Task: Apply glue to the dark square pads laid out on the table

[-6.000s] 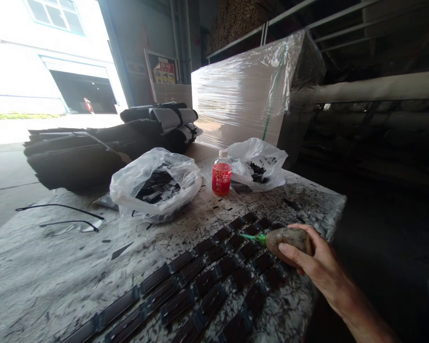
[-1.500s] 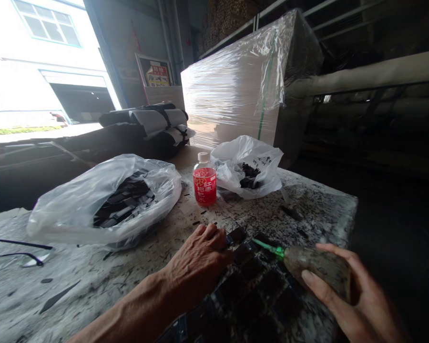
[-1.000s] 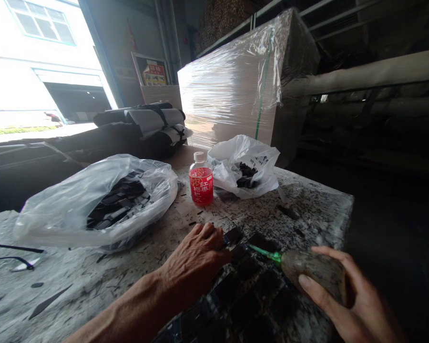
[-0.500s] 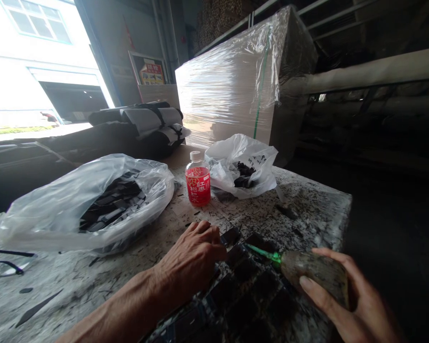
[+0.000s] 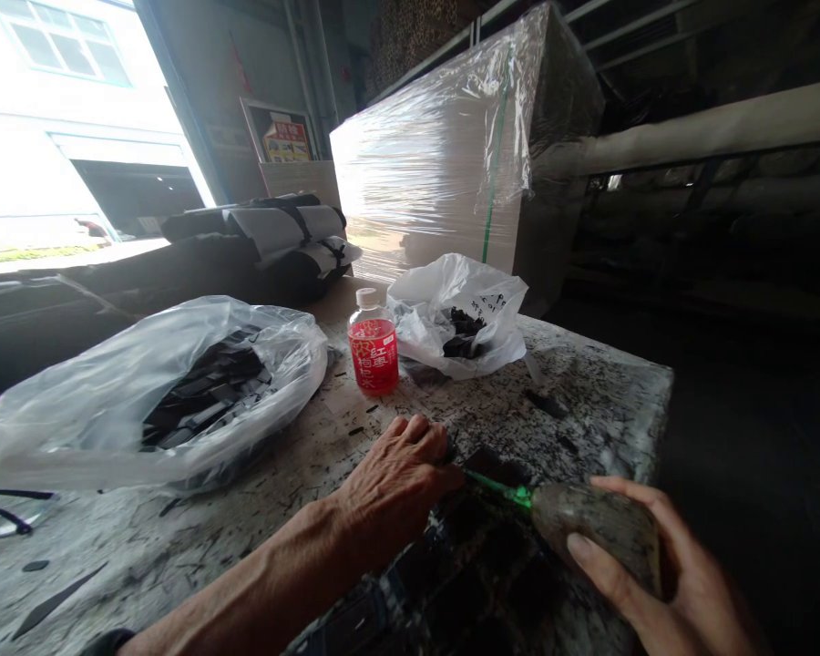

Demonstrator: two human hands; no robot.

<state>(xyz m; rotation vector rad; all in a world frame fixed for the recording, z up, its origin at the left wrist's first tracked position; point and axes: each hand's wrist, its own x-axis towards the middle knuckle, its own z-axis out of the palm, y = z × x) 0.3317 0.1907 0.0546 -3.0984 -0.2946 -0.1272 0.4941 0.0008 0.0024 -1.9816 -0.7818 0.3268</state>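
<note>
My left hand (image 5: pixel 400 474) is closed over the upper edge of the dark square pieces (image 5: pixel 457 574), its fingertips hidden beneath it. Whatever those fingers pinch cannot be made out. In my right hand (image 5: pixel 662 565) is the thick, worn handle of a tool (image 5: pixel 588 524), held between thumb and fingers. The tool's narrow green-stained shaft points left, its tip close beside my left fingers. Under both hands the dark pieces lie in rows on the stained table (image 5: pixel 608 387), dim and partly covered.
A clear bag of black pieces (image 5: pixel 209 387) lies at left, with glasses (image 5: pixel 6 510) near it. A red drink bottle (image 5: pixel 374 351) stands beside a white bag (image 5: pixel 461 319). Behind are black rolls (image 5: pixel 273 237) and a plastic-wrapped stack (image 5: pixel 437 173).
My left hand has moved right, closer to the tool's tip, and now covers a dark piece that showed before. My right hand keeps its hold on the tool. The view has shifted slightly.
</note>
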